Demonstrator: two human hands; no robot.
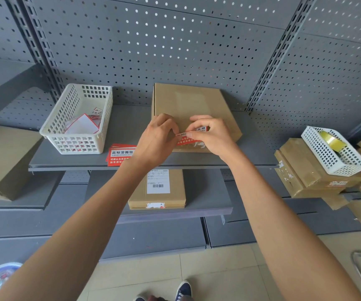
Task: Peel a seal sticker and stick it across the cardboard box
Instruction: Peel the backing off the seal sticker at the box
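Over the near edge of the grey shelf [71, 162], the left hand [156, 141] and right hand [213, 136] meet at a red-and-white seal sticker [189, 139], each grip pinched narrow on it with fingertips. The sticker sits at the near end of the cardboard box [188, 105], which lies flat on the shelf. A stack of seal stickers [118, 156] lies left of the hands, with a white basket [77, 120] behind it.

Frame centre: left hand [156, 141] and right hand [213, 135] pinching red seal sticker [189, 139] over near edge of cardboard box [188, 103] lying on grey shelf [121, 124]. Left of centre: white basket [77, 118], sticker stack [120, 156].
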